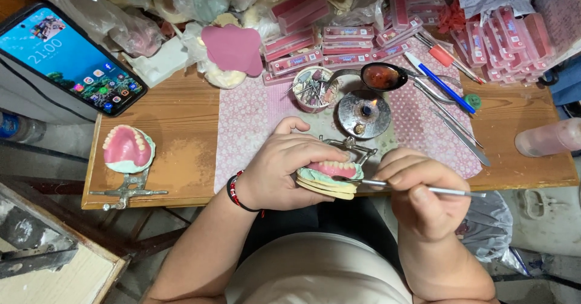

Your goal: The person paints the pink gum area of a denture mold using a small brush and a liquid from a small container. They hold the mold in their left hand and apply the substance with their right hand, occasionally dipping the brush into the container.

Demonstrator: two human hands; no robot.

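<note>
Nearest us, our left hand (275, 171) wraps its grip around a denture model (330, 178), pink wax gums with teeth on pale green plaster, mounted in a metal articulator. Our right hand (417, 186) sits just right of the model, its grip pinching a thin metal wax tool (417, 188) whose tip touches the teeth. The model hangs at the near edge of the wooden tabletop (181, 122). Just beyond the model burns a small round alcohol lamp (364, 114), on a pink patterned cloth (248, 113). Well left of the model rests a second denture model (128, 149). Farther back, left of the model, lies a smartphone (66, 56); beyond the lamp sit pink tooth cards (348, 40).
</note>
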